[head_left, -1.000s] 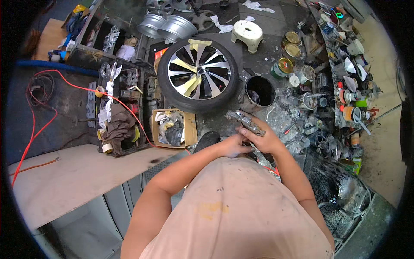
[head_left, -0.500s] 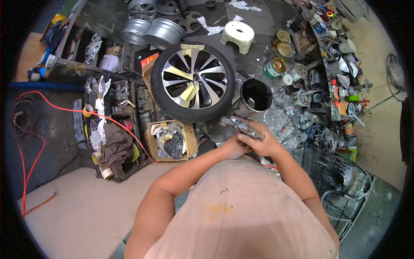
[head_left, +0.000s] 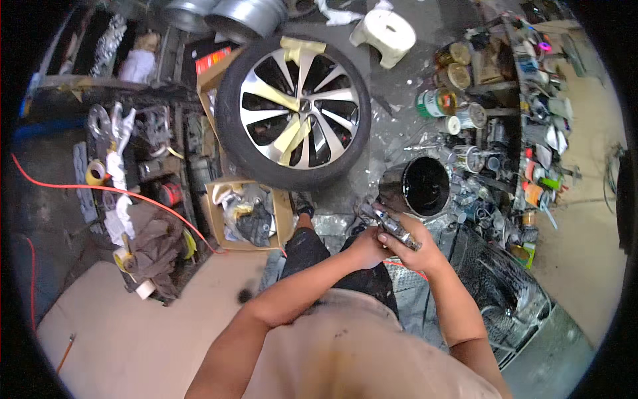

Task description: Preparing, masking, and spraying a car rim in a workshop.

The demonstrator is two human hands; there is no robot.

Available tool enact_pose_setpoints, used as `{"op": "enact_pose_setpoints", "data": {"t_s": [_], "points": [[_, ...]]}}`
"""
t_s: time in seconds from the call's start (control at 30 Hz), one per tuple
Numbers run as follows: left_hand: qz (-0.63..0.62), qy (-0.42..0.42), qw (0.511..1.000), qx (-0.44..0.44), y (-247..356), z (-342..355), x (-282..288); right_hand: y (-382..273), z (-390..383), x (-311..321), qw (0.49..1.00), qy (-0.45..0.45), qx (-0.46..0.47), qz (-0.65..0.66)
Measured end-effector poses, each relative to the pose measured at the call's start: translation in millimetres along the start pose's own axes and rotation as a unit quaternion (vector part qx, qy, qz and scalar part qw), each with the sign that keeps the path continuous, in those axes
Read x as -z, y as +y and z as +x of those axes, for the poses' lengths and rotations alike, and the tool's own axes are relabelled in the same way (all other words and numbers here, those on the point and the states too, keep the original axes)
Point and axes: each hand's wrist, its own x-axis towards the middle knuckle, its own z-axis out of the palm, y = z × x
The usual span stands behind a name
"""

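In front of my waist, my right hand is wrapped round a metal spray gun, its body tilted down to the right. My left hand closes against the gun's lower part, touching my right hand; its fingertips are hidden. A black bucket, dark inside, stands just beyond the gun. Farther off to the left lies a tyre on an alloy wheel, with strips of yellow masking tape across some spokes and the rim.
A cardboard box of scraps sits left of my legs. A red hose runs past a cluttered rack. On the right are paint cans and shelves of bottles. A white stool and silver rims stand farther away.
My view has shifted, so the wheel and bucket appear larger and my legs now show. Both hands keep their hold on the spray gun, which appears slightly lower and farther right.
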Motion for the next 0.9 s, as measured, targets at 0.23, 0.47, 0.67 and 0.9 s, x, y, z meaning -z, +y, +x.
{"op": "enact_pose_setpoints", "data": {"t_s": [0.23,0.47,0.67,0.9], "points": [[-0.104,0.189,0.975,0.062,-144.1,49.1,10.6,153.8,117.0,-25.4,0.995,-0.060,-0.045,0.063],[-0.174,0.304,0.932,0.090,-266.6,79.1,0.3,276.0,191.8,-70.8,0.990,-0.041,0.006,0.138],[-0.142,0.291,0.940,0.112,-322.3,100.3,19.7,348.2,236.1,-87.6,0.984,-0.040,0.089,0.151],[-0.137,0.310,0.937,0.086,-351.4,89.4,34.2,365.8,261.9,-115.2,0.968,-0.028,0.140,0.207]]}}
